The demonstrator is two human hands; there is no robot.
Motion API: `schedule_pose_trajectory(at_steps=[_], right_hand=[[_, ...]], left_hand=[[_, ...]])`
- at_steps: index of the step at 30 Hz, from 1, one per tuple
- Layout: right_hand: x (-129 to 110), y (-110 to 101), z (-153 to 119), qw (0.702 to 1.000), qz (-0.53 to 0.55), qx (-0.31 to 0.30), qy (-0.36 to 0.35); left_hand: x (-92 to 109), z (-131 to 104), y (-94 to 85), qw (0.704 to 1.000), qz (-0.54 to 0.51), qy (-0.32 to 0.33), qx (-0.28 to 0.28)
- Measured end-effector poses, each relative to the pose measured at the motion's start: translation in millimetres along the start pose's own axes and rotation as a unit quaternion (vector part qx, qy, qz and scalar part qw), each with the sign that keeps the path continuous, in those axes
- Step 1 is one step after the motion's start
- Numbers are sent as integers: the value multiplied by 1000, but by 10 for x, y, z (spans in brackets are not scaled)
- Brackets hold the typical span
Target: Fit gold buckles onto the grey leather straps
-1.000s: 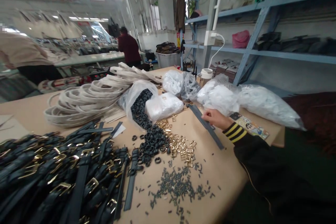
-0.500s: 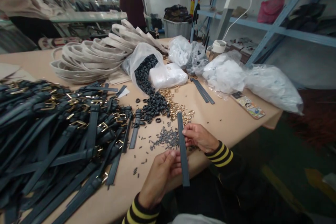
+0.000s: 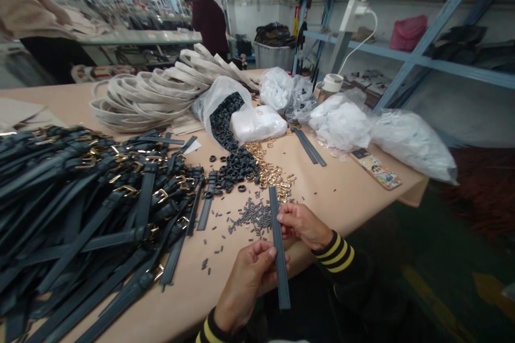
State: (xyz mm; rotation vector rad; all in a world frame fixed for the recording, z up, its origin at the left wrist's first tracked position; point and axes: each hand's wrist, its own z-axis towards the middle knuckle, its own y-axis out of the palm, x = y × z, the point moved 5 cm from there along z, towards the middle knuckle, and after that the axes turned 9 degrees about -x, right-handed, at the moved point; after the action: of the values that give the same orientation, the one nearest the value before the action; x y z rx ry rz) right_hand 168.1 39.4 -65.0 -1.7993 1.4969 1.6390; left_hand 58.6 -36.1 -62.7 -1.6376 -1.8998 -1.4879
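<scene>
A dark leather strap [image 3: 280, 257] is held nearly upright over the table's near edge. My left hand [image 3: 251, 273] grips it around the middle, thumb on its front and fingers behind. Higher up, my right hand [image 3: 303, 225] is closed on its right edge; the fingertips partly hide whatever else may be between them. Just beyond the hands lies a scatter of small dark cylindrical pieces [image 3: 253, 214]. Behind these are gold metal buckles [image 3: 277, 174] and a heap of dark leather loops [image 3: 237, 166], which spills from a clear plastic bag [image 3: 215, 112].
A large pile of dark straps with gold buckles [image 3: 80, 214] covers the table's left side. Farther back lie coiled pale strips [image 3: 148, 96] and several plastic bags [image 3: 340, 120]. A patterned phone case [image 3: 378, 169] is near the right edge. Two people stand in the background.
My left thumb has come onto the strap's front, where before it was beside it. The strap and both hands sit slightly lower in view, and the whole view has shifted a little.
</scene>
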Motion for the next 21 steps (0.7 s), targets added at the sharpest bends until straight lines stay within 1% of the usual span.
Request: schedule_pose_trajectory(at_steps=[3,5,7,9,12,16,21], right_hand=[[-1,32,-26,999,-31,-12,-3],[-22,79,-70,996,-79,-29,-12],[-31,145,-131,989,-135,-56,-7],[-15,219,-194,981,-173,-91,12],[15,294,-259,972,-196,-129,26],[50,299,-274,967,-214,-132,33],[80,300,-261,968,-212,-134,24]], left_hand=[[32,35,-54,999,24,30,21],[103,46,-125,995,46,73,58],[191,37,-198,987,63,116,95],[260,18,-246,982,68,140,107],[289,-10,-278,985,41,130,103],[257,-42,-290,988,-6,107,108],[236,-49,-299,989,-11,109,104]])
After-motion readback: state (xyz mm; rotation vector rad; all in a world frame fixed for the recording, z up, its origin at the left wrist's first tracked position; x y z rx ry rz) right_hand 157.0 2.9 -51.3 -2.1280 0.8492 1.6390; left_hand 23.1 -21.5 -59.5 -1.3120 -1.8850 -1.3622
